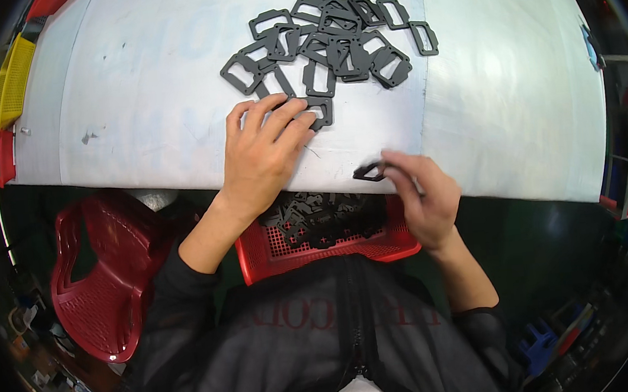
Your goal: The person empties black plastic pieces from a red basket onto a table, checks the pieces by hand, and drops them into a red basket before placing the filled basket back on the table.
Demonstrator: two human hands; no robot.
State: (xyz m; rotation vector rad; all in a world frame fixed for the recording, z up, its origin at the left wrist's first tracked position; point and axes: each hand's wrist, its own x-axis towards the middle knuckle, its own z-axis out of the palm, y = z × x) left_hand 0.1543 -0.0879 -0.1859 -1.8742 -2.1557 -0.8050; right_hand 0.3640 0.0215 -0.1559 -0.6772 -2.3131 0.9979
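Observation:
Dark grey, flat rectangular frames with open centres lie in a loose pile on the white-covered table. My left hand rests at the near side of this pile, its fingers stretched and slightly apart. Its fingertips touch or overlap a frame at the pile's near edge. By the front edge of the table, my right hand pinches a single dark frame between thumb and fingers. That frame is tilted and somewhat blurred.
Below the table edge, in front of my body, a red plastic basket holds many similar dark pieces. A dark red plastic chair stands at the left. A yellow perforated basket sits by the table's left end.

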